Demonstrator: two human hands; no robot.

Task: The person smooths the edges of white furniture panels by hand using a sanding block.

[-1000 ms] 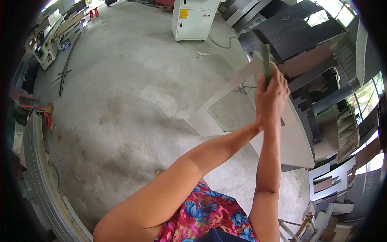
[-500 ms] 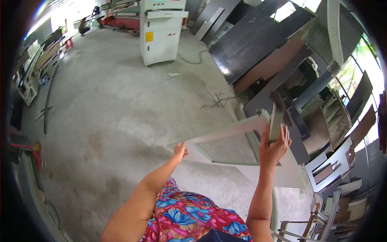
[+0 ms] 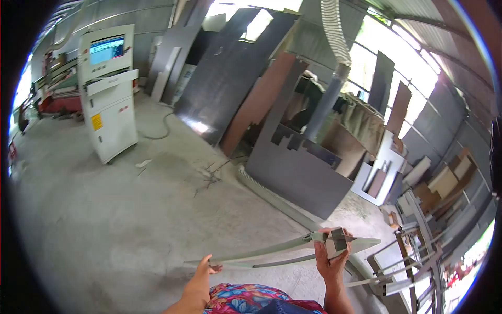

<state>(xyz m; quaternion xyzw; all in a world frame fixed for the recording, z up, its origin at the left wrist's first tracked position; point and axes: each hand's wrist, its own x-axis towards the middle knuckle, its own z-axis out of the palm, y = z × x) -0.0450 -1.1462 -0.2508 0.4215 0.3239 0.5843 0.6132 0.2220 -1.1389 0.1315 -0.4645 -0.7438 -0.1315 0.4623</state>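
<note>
A thin, pale green-grey panel with a cut-out opening point(image 3: 261, 252) is held nearly edge-on in front of my body, just above the floor. My left hand point(image 3: 208, 266) is closed around its left end, thumb up. On the right, my right hand point(image 3: 328, 264) grips a small rectangular block point(image 3: 338, 243) with a dark end face. The panel passes behind that hand; whether the fingers also grip the panel is hidden.
A white control cabinet with a lit screen point(image 3: 109, 94) stands at left. Large dark sheets point(image 3: 235, 73) lean along the wall. A ribbed hose point(image 3: 272, 199) crosses the concrete floor point(image 3: 115, 225). At lower right is a metal rack point(image 3: 418, 251).
My view has swung up and to the right. The panel has tipped from showing its broad face to nearly edge-on, and both hands appear lower in view, still holding on.
</note>
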